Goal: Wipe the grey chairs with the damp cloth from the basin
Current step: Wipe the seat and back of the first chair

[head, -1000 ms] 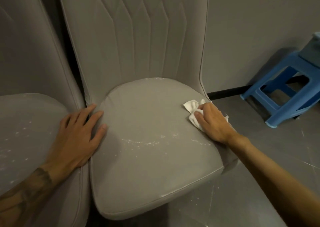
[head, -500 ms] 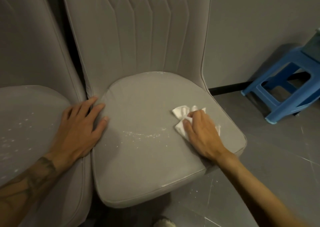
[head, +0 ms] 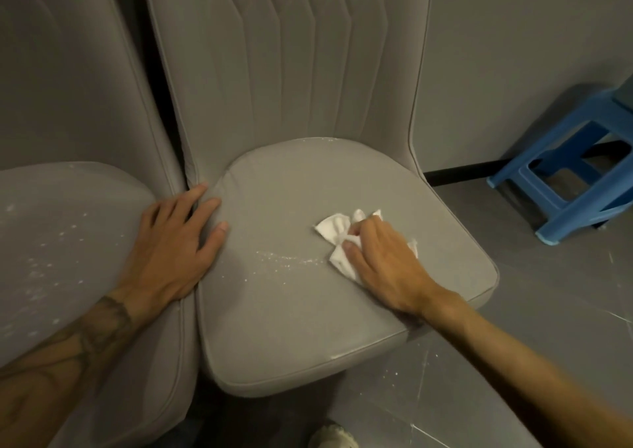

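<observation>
The right hand (head: 383,262), fingers curled, is gripping the white cloth (head: 334,230) on the centre chair (head: 291,327). The left hand (head: 174,238) is resting flat at the seat's left edge. Specks (head: 284,259) are lying left of the cloth; the left chair (head: 68,208) is looking unwiped.

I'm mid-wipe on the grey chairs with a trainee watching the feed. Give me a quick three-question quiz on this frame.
1. True or false: the right hand holds the white cloth against the right chair seat.
2. The left hand rests: A) on the floor; B) flat, across the gap between the two seats; C) on a backrest.
3. Fill in: the line of white specks lies between the cloth and the ____ hand.
Key: 1 true; 2 B; 3 left.
</observation>
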Motion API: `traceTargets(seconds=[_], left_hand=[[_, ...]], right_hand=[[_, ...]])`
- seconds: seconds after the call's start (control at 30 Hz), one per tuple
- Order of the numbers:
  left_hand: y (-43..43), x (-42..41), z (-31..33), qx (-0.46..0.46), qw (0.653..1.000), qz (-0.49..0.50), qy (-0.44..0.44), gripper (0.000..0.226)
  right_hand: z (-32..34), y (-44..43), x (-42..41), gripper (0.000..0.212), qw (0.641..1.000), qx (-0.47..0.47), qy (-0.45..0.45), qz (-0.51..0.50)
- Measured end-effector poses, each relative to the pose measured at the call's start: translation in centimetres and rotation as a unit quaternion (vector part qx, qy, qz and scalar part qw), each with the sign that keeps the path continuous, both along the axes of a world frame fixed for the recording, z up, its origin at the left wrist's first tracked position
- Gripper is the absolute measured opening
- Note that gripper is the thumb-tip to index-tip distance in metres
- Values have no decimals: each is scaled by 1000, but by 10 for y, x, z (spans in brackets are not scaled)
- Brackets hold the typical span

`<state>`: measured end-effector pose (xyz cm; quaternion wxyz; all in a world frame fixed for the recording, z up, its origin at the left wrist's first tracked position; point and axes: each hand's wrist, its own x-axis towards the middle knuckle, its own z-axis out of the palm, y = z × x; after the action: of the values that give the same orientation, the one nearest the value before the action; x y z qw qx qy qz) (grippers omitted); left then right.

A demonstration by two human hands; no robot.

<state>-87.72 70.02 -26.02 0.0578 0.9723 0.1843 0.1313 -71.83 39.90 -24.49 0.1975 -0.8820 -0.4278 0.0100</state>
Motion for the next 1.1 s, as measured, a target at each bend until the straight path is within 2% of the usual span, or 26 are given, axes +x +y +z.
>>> traceTargets(seconds=[0.13,0.17,0.2,0.33,0.4,0.53,0.6,0.7,0.77,0.93,1.0,1.1], left_hand=[[2,-1,-3,1,1000,0,-1,60],[2,-1,-3,0,1000,-1,0,60],[2,-1,-3,-2,1000,0,1,60],[3,1,-4,-4,1000,5,1,58],[4,0,-4,-3,1000,5,0,57],[4,0,-6,-8,1000,0,2,57],[4,2,-7,-8,1000,-2,-2,56],[5,2,-6,-7,1000,-2,-5,53],[6,1,-5,-2,1000,-5,-4,51],[1,1,-1,3,1000,-7,-4,47],[0,1,1,-9,1000,-9,-10,45],[0,0,4,-27,1000,-7,-12,45]], right_hand=[[6,22,40,32,992,-24,8,-124],[5,33,35,33,991,-23,9,-129],[3,43,24,34,994,-19,7,-107],[-6,49,-11,33,996,-17,-21,83],[-2,50,11,32,997,-27,-17,75],[3,85,45,34,997,-49,-17,-58],[-2,98,29,36,999,-44,-13,-18],[-10,85,-1,35,993,-19,-1,113],[-7,78,12,32,990,-19,10,142],[-2,117,56,37,998,-67,1,-14],[-7,127,30,37,999,-42,3,31],[-13,115,-7,31,985,4,-3,171]])
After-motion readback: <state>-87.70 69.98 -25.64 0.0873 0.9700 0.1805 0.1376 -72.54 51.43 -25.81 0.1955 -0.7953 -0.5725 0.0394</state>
